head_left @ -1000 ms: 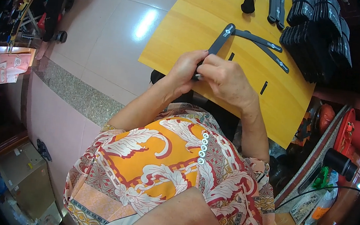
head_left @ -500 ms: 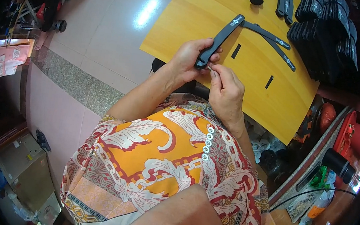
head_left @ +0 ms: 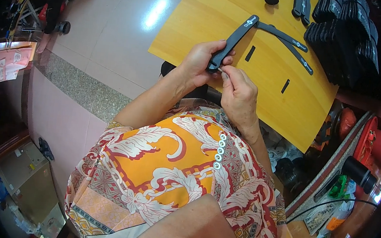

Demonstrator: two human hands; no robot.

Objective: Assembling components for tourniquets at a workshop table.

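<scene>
Strap (head_left: 239, 37) seems unfinished: left hand (head_left: 200, 60) grasps it, right hand (head_left: 241, 97) at near end, finger hold unclear; two straps (head_left: 286, 38) lie beyond.

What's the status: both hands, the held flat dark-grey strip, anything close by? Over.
Left hand grips flat dark-grey strip. Right hand at its near end, fingertips pinched. Two similar strips overlap, right of it, on yellow wooden table.
</scene>
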